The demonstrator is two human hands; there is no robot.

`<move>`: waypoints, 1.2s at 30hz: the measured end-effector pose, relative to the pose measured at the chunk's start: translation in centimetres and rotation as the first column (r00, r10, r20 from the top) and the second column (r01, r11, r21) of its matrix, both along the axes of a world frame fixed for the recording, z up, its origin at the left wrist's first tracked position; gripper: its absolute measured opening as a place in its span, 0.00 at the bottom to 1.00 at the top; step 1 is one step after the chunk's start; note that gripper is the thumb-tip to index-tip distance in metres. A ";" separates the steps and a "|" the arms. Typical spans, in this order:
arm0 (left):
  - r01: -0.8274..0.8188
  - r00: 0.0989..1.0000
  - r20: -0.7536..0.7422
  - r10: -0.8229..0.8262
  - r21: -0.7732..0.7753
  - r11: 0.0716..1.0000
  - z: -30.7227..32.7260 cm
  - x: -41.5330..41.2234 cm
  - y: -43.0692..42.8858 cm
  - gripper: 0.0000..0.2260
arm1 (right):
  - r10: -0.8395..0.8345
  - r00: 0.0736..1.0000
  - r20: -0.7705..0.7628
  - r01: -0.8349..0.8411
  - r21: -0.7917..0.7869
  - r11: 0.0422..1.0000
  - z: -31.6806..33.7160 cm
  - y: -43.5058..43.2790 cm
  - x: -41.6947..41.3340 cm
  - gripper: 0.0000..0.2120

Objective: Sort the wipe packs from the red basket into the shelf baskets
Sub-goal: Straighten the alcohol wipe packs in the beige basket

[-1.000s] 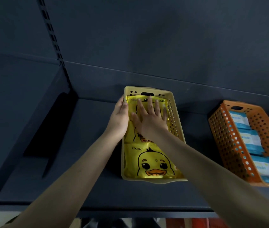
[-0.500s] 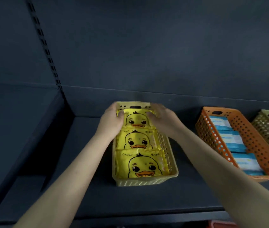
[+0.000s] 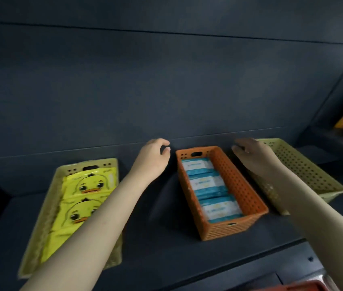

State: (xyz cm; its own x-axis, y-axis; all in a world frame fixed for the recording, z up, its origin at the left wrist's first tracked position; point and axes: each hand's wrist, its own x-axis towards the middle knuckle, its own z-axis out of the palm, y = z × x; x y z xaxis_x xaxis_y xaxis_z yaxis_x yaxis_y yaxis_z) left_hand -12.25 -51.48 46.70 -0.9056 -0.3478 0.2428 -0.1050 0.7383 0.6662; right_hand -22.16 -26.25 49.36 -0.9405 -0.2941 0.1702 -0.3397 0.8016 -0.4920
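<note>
Both my hands gone from the yellow basket (image 3: 111, 164), left hand (image 3: 152, 159) empty and loosely curled beside the orange basket (image 3: 241, 183), right hand (image 3: 252, 154) open, nothing held, between it and the tan basket (image 3: 304, 171)

Both hands are off the yellow basket (image 3: 51, 198) of duck packs (image 3: 90, 185): the left hand (image 3: 152, 157) now hovers left of the orange basket (image 3: 235, 179), the right hand (image 3: 252, 154) to its right, both empty.

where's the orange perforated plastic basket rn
In the head view, the orange perforated plastic basket sits right of centre on the dark shelf, between two yellow baskets.
</note>
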 end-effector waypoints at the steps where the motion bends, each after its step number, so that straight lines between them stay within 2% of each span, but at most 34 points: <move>1: 0.025 1.000 -0.003 -0.025 0.000 1.000 0.0 -1.3 2.1 0.12 | -0.040 0.999 0.019 0.040 0.007 0.999 -0.1 2.1 -0.9 0.19; 7: 0.119 0.992 0.043 -0.118 -0.024 0.993 -0.7 -9.1 13.8 0.11 | -0.162 0.972 0.170 0.144 0.112 0.983 -2.6 13.1 -8.0 0.20; 11: 0.180 0.980 0.102 -0.172 -0.076 0.981 -1.8 -14.2 19.0 0.13 | -0.224 0.920 0.321 0.197 0.114 0.974 -4.1 17.2 -12.3 0.20; 14: 0.213 0.969 0.157 -0.192 -0.130 0.968 -2.7 -17.5 21.6 0.15 | -0.220 0.864 0.454 0.234 0.026 0.972 -5.4 18.7 -15.2 0.17; 18: 0.251 0.948 0.244 -0.206 -0.173 0.952 -4.3 -21.5 24.1 0.21 | -0.185 0.822 0.538 0.247 -0.044 0.968 -7.5 19.4 -18.8 0.16; 22: 0.297 0.917 0.332 -0.222 -0.194 0.935 -6.8 -24.0 25.0 0.27 | -0.177 0.778 0.603 0.249 -0.037 0.968 -8.6 18.6 -21.4 0.19; 25: 0.331 0.903 0.365 -0.227 -0.253 0.909 -8.7 -24.3 25.3 0.28 | -0.185 0.719 0.670 0.290 -0.048 0.956 -9.7 17.8 -22.6 0.20; 29: 0.299 0.926 0.317 -0.205 -0.286 0.910 -9.5 -24.4 25.2 0.27 | -0.195 0.711 0.676 0.286 -0.024 0.958 -11.7 17.1 -23.7 0.20; 33: 0.280 0.932 0.311 -0.188 -0.283 0.917 -9.6 -24.7 25.3 0.27 | -0.196 0.789 0.582 0.229 0.017 0.973 -13.4 16.1 -24.3 0.13; 36: 0.273 0.934 0.302 -0.191 -0.257 0.927 -9.9 -24.8 25.4 0.26 | -0.170 0.812 0.558 0.199 0.010 0.980 -13.9 16.0 -24.4 0.11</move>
State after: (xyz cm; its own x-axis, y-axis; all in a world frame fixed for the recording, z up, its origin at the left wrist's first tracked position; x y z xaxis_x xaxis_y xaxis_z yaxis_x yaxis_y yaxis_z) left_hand -37.09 -26.12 36.80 -0.9967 -0.0712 0.0386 -0.0506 0.9193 0.3902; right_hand -46.61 -10.23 35.43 -0.9156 -0.1106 -0.3866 0.1534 0.7926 -0.5901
